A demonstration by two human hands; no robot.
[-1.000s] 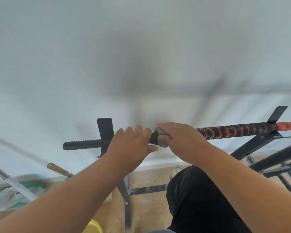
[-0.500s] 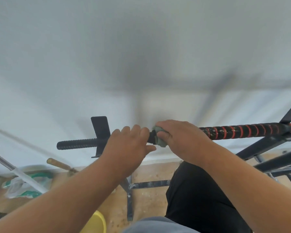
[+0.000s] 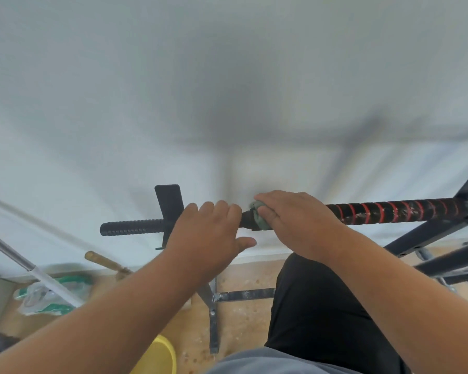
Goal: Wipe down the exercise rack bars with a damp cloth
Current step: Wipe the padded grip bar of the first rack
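Cloth mid-bar, most of the rack unwiped.

The damp cloth (image 3: pixel 259 218) is wrapped round the top bar (image 3: pixel 389 213), the right hand (image 3: pixel 297 222) curled over it, the left hand (image 3: pixel 208 230) gripping the bar just beside; the taped stretch (scuffed white) and lower rack struts (image 3: pixel 427 233) seem left to do.

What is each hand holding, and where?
Right hand grips the green cloth wrapped around the bar; left hand grips the bar beside it.
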